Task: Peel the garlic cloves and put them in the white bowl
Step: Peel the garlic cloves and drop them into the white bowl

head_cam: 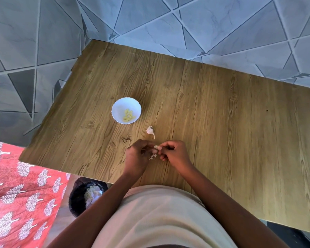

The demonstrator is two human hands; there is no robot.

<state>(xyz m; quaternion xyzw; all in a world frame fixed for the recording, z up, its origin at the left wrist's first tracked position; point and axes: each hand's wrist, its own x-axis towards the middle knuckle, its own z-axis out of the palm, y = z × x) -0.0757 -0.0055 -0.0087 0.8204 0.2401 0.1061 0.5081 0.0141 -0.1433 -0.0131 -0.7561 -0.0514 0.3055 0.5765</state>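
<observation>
Evidently both hands work 1 garlic clove [156, 147]: left hand [138, 155] fingers pinch it steady, right hand [172, 152] fingertips nip its skin; white bowl [126, 110] waits beyond.

White bowl [126, 110] with peeled cloves [128, 115], unpeeled clove [150, 131] beside

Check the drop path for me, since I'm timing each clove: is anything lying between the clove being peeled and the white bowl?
Only a loose garlic piece lies on the table between the held clove and the white bowl; it is low and easy to pass over.
</observation>
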